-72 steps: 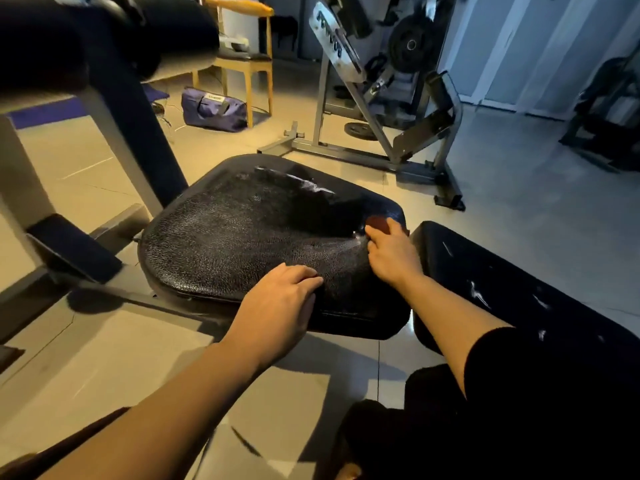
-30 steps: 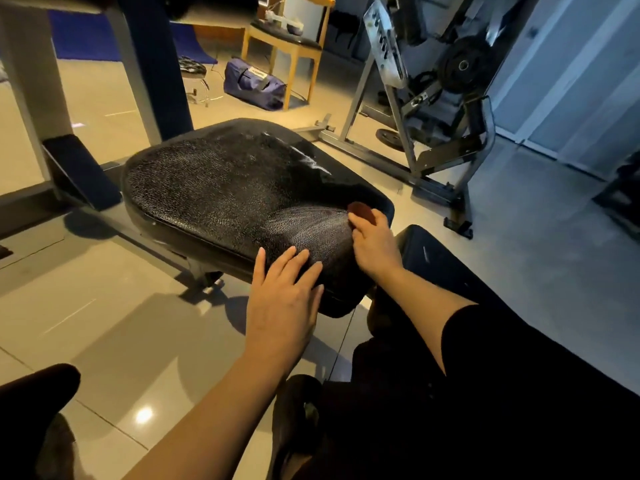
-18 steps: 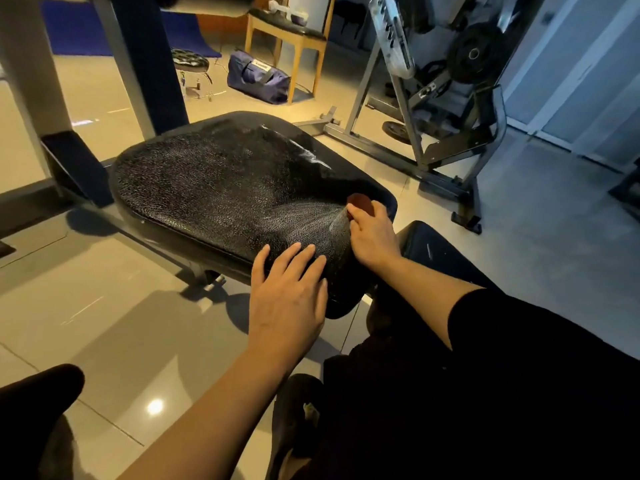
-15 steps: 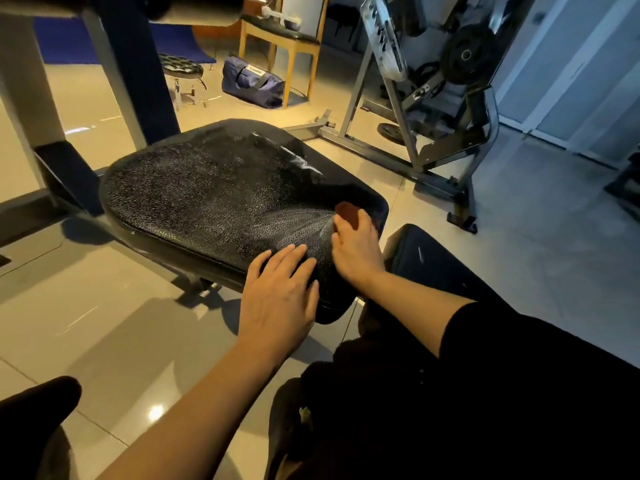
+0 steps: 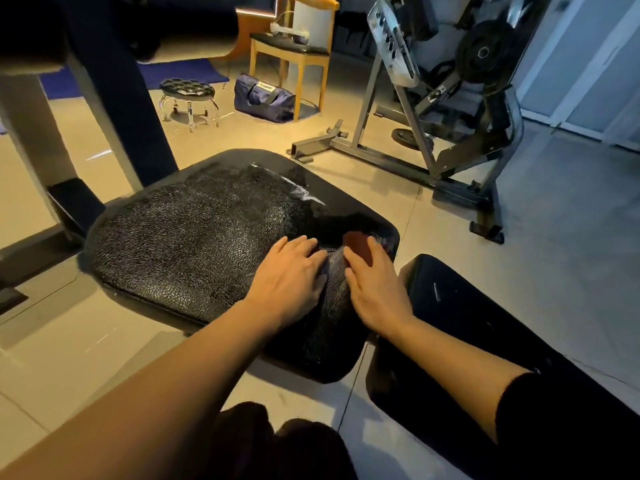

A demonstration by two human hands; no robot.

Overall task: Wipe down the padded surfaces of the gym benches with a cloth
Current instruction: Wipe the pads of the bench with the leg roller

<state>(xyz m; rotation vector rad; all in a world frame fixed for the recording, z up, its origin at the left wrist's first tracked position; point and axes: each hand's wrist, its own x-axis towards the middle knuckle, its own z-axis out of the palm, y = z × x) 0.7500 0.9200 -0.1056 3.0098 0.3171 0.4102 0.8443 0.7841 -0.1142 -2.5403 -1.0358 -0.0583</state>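
My left hand (image 5: 289, 278) has slid flat onto the black textured padded seat (image 5: 194, 237), beside my right hand (image 5: 375, 289) pressing what seems a reddish-brown cloth (image 5: 356, 243); near corner being wiped.

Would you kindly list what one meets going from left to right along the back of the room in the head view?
Stool → bag → wooden chair → weight machine.

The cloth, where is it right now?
In the head view the reddish cloth lies under the right hand near the right edge of the padded seat, with the left hand resting just beside it.
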